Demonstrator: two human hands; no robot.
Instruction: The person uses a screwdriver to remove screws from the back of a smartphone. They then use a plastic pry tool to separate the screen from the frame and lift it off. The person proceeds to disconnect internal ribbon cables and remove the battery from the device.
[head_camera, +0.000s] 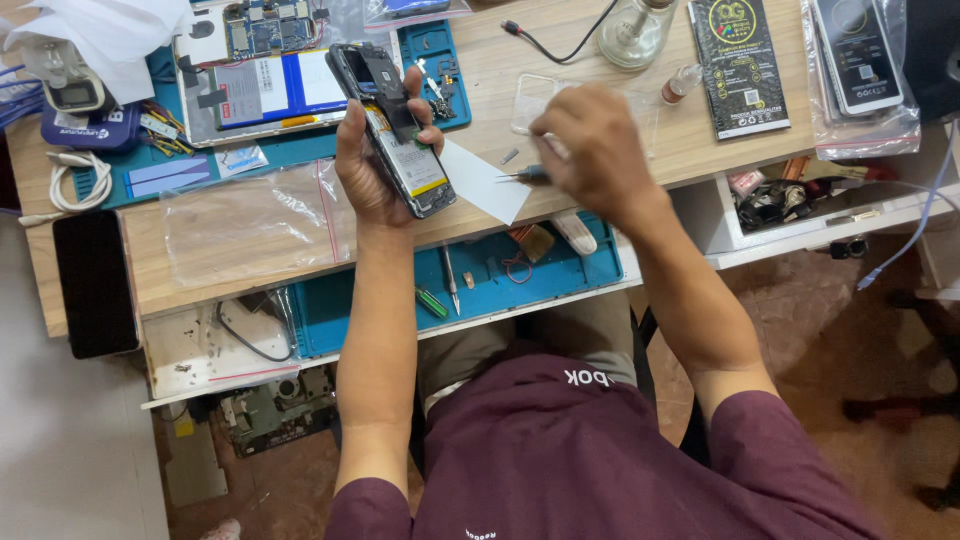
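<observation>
My left hand grips an opened smartphone with its back cover off, so the battery and circuit board show. The phone is held tilted above the wooden desk. My right hand holds a thin metal tool, probably tweezers, whose tip points left toward the phone. The tip is a short way from the phone's lower end. A white sheet of paper lies on the desk beneath the tool.
A dismantled tablet lies on a blue mat at the back left. Clear plastic bags, packaged parts, a glass bottle, a white cable. A pulled-out blue tray with small tools sits below the desk edge.
</observation>
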